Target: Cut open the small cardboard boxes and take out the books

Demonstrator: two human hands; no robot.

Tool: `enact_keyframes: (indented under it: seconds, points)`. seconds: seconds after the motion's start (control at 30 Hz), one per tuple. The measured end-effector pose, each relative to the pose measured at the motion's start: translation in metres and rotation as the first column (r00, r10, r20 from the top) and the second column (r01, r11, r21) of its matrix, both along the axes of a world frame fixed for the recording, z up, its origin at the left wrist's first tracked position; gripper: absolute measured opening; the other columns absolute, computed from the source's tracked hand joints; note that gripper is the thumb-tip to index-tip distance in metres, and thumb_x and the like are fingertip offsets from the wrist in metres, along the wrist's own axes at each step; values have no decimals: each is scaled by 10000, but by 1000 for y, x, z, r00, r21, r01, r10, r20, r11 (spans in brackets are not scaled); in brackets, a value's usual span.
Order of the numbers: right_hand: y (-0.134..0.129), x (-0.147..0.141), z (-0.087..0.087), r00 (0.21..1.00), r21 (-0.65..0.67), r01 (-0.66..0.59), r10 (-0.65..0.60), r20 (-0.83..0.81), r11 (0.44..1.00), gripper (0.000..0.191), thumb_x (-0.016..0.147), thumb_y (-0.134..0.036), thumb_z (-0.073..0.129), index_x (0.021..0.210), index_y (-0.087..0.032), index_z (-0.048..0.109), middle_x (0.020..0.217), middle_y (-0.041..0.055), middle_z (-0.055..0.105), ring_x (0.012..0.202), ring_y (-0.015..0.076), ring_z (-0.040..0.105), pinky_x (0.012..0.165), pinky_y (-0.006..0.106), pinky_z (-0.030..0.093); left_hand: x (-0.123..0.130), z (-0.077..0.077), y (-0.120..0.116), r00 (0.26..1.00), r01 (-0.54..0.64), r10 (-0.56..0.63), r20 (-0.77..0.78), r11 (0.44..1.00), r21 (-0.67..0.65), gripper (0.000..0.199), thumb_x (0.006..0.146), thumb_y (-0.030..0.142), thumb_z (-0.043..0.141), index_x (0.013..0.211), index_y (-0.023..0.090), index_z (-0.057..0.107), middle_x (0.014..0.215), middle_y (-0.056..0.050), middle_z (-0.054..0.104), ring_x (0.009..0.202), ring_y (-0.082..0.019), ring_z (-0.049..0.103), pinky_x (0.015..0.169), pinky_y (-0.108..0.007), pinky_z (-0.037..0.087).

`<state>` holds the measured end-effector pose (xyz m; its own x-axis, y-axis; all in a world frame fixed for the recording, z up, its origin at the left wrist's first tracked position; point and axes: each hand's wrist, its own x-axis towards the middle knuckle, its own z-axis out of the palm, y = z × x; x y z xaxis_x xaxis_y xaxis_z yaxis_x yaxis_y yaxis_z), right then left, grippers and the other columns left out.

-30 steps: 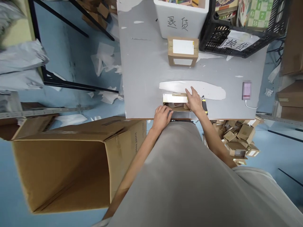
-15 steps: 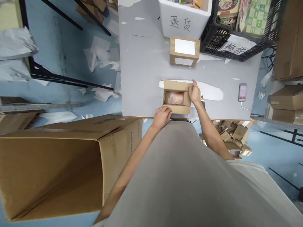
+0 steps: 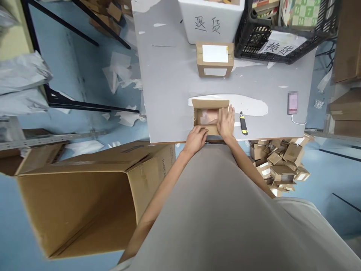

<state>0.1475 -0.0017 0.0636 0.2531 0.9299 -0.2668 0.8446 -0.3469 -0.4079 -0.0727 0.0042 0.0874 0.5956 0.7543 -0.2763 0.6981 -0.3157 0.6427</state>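
A small cardboard box (image 3: 211,103) lies with its flaps spread near the front edge of the table. Inside it is a pinkish item (image 3: 209,117) in clear wrapping. My left hand (image 3: 196,138) is closed on the box's front flap at the left corner. On the right side flap lies my right hand (image 3: 226,124), its fingers stretched out and pointing away from me. A black and yellow box cutter (image 3: 243,123) rests to the right of that hand.
A taped box (image 3: 214,59) stands behind, before a white foam bin (image 3: 210,22) and a black crate (image 3: 265,37). At right lies a phone (image 3: 292,102) with a cable. A big open carton (image 3: 149,177) stands left, below table height.
My right hand has moved left from the box's right edge onto its side flap, and its fingers now lie flatter. The box cutter shows fully now. The whole view has shifted slightly.
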Motion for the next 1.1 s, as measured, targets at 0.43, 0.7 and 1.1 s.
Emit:
enact_keyframes:
  seconds: [0.43, 0.7, 1.1]
  points:
    - [7, 0, 0, 985, -64, 138, -144, -98, 988, 960, 1029, -254, 703, 1841, -102, 214, 1926, 290, 46, 1770, 446, 223, 1386, 659, 350, 57, -23, 35, 990, 48, -52, -131, 998, -32, 374, 1104, 255, 526, 1374, 199, 778, 1445, -172, 707, 1365, -359, 659, 1219, -511, 555]
    - [15, -11, -6, 980, -29, 149, -151, -126, 988, 908, 1096, -390, 640, 1854, -140, 206, 1938, 245, 67, 1783, 435, 207, 1394, 631, 355, 73, -30, 37, 978, -32, 21, -207, 998, -50, 389, 1086, 225, 509, 1380, 166, 757, 1453, -181, 711, 1338, -348, 697, 1210, -476, 559]
    - [-29, 75, -11, 947, -64, 205, -214, -237, 977, 739, 1074, -262, 470, 1796, -169, 343, 1555, 230, 651, 1348, 405, 713, 1146, 599, 629, 87, -40, 46, 955, -141, 116, -272, 987, -75, 458, 1053, 274, 654, 1503, 209, 710, 1534, -176, 694, 1343, -387, 713, 1131, -505, 595]
